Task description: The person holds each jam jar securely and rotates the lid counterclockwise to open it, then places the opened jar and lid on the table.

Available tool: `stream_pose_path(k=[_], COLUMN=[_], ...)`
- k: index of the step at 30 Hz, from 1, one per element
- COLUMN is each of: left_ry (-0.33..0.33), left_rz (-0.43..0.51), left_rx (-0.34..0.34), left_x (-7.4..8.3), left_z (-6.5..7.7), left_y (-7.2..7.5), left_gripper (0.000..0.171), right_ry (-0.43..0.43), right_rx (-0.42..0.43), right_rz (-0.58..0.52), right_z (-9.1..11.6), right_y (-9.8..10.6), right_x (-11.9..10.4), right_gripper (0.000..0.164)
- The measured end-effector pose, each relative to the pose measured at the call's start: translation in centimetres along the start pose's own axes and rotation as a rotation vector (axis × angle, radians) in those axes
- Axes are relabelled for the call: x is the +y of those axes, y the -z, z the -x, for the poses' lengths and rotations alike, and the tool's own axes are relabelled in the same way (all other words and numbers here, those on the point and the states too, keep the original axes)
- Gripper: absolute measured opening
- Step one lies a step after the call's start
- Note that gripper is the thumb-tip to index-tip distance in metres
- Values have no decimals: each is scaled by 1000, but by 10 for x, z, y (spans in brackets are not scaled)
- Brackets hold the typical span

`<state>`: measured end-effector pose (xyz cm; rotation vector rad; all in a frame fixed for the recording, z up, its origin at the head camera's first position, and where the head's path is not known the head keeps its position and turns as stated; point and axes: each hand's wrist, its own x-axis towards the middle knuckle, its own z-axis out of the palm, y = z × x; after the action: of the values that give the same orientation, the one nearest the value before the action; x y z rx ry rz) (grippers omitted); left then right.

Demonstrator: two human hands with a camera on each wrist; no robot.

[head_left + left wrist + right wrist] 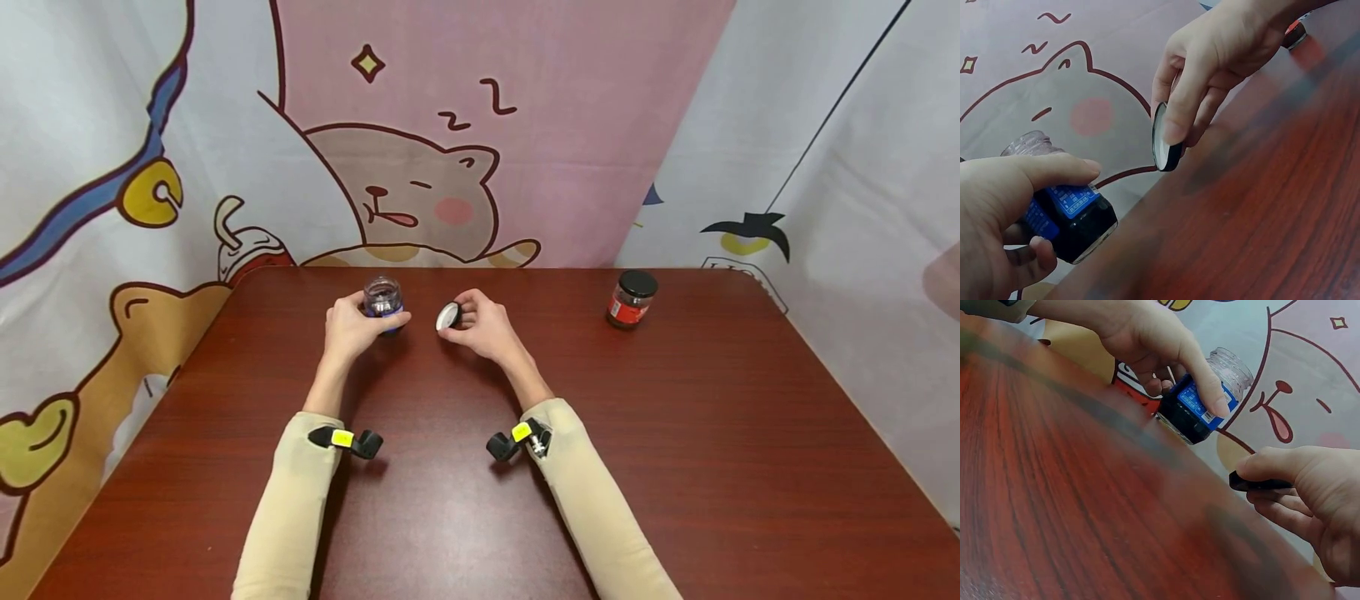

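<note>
My left hand (352, 327) grips a glass jar (383, 298) with a blue label and dark contents. Its threaded mouth is bare, and the left wrist view shows the label (1075, 201) beside my thumb. To the right of the jar, my right hand (483, 327) pinches a round black lid (448, 317), tilted so its white inside faces the jar. Lid and jar are apart. In the right wrist view the lid (1260, 483) appears edge-on between thumb and fingers, with the jar (1200, 406) beyond it.
A second jar (632, 300) with a black lid and red label stands at the back right of the brown table (720, 433). Behind the table's far edge hangs a cartoon-printed cloth (585, 125). Small black wrist cameras (366, 444) stick out from both sleeves.
</note>
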<state>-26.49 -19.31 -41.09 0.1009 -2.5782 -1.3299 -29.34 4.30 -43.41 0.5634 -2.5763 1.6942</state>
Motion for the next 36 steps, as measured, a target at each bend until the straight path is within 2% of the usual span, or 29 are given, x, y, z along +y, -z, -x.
stream_pose_path(k=[7,13,16,20,24,30,36], left_ry=[43,44,40,43,35,31,76], left_rz=[-7,-10,-13,-4,4,21,70], left_rx=[-6,0,-1,1,14,0,-60], left_x=[-7,-13,-16,-19,-21,-21,-20], left_z=[0,0,-1,-2,-3,-3,-1], left_y=[-4,-7,-9,-11,-10,-10,-9], left_gripper=[64,62,63,63,61,59,64], right_ry=[-32,-40,-8,30,36,3,-18], right_rx=[-3,6,21,22,9,-6,-9], right_rz=[23,71,147,301,399,415,446], right_z=[1,1,1,0,0,0,2], right_y=[-7,-10,-11,-14,-16,-20,-23], right_x=[5,11,11,11,10,8,7], right_gripper=[54,54,53,52,51,50,54])
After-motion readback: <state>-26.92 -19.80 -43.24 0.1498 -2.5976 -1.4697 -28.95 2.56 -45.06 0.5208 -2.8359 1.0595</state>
